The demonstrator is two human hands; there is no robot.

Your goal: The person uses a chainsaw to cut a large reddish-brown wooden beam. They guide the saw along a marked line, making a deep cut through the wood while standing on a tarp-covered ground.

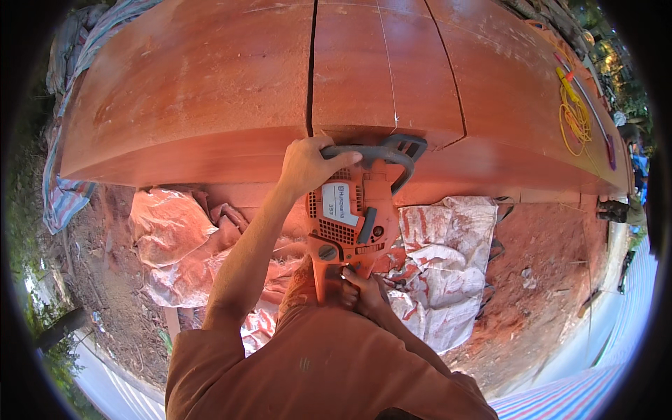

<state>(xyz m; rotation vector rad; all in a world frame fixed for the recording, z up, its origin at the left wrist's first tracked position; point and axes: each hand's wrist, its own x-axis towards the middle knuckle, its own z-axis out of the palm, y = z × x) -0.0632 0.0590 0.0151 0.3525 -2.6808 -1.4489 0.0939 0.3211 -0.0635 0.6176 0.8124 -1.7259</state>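
An orange chainsaw (350,217) coated in dust is held in front of my body, against the near edge of a huge reddish wood slab (203,84). My left hand (308,164) is wrapped round the left part of its dark front handle (381,152). Close to my body, my right hand (364,290) grips the rear handle, its fingers partly hidden. A black hand guard (407,145) sits at the saw's front, by the slab's edge. The guide bar and chain are hidden from view. Left of the saw, a dark straight cut (311,70) runs across the slab.
A narrower dark line (448,66) and a pale string (387,63) cross the slab. Coiled yellow cord (575,119) lies on its right end. Dusty white sacking (448,259) and an orange-stained sheet (168,224) cover ground below. A striped tarp (70,203) hangs at left.
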